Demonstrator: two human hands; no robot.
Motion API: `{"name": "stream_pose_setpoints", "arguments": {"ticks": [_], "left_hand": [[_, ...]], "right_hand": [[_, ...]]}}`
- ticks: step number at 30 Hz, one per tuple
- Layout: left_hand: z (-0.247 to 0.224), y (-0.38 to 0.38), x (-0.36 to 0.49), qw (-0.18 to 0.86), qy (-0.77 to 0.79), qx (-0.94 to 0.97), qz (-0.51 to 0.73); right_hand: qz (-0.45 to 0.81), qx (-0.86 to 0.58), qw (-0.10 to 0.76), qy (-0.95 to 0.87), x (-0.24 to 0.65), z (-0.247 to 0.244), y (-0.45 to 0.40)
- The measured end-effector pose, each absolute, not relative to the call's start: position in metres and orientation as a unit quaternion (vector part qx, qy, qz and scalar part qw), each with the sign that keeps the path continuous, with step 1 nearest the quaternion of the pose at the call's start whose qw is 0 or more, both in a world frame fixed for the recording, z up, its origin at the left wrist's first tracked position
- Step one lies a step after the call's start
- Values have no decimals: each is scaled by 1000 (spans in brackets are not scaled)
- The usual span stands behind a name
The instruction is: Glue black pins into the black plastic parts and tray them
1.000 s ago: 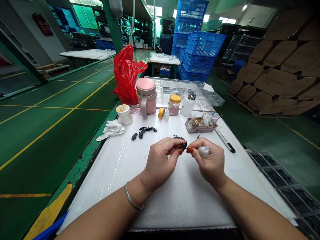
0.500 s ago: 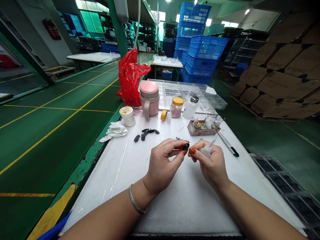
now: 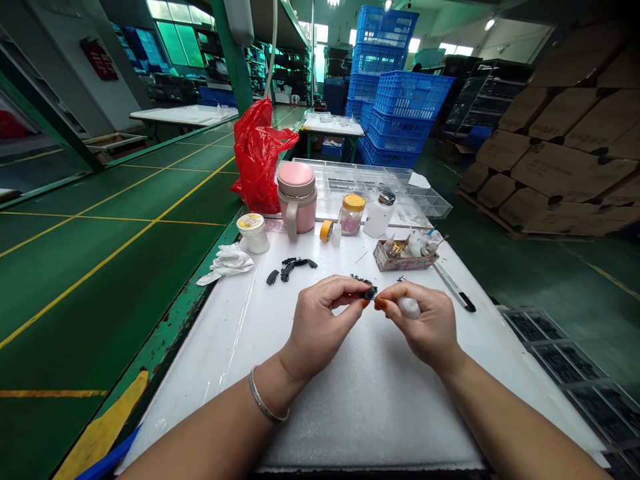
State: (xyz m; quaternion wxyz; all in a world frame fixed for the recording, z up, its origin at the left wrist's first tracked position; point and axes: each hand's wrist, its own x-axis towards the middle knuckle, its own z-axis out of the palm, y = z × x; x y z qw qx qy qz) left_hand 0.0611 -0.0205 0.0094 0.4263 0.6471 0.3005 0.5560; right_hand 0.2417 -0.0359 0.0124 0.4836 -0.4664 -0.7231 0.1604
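Note:
Between the thumb and fingers of my left hand (image 3: 323, 320) is a small black part (image 3: 370, 293), held above the white table. My right hand (image 3: 425, 320) is closed around a small white bottle (image 3: 409, 307), its body tucked in the palm. The right thumb and index finger are pinched together close to the black part; whatever lies between those fingertips is too small to make out. Small dark rings (image 3: 359, 278) lie just behind the left fingertips. Several curved black pieces (image 3: 295, 267) rest on the table to the left.
A small box of bottles (image 3: 406, 257) and a utility knife (image 3: 456, 288) lie on the right. Behind my hands stand a pink mug (image 3: 298, 200), a yellow-lidded jar (image 3: 352, 215), a white bottle (image 3: 379, 215) and orange tape (image 3: 326, 231). A white glove (image 3: 227, 262) lies at the left edge.
The white bottle in my right hand has tipped, so its nozzle no longer points up into view. My left hand has turned the black part slightly. The view has shifted a little.

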Motion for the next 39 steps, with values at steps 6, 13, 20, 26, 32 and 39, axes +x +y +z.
{"name": "stream_pose_setpoints", "arguments": {"ticks": [6,13,20,26,32,39], "left_hand": [[9,-19,61,489,298,609,549],[2,-9,59,740,258,403,472],[3,-7,55,799,259,337,425],[2,-6,56,799,270,335,421],[1,-7,57,776,294,366,422],[4,-10,59,664,308,490,473]], "right_hand": [[159,-469,496,-714,240,11,-36],[132,-466,510,-711,240,11,-39],[64,-420,513,-746,237,16,-43],[20,-399,502,-767,236,19,-43],[21,-409,456,-790,239,16,-41],[2,-399,439,-805,239,11,-39]]}}
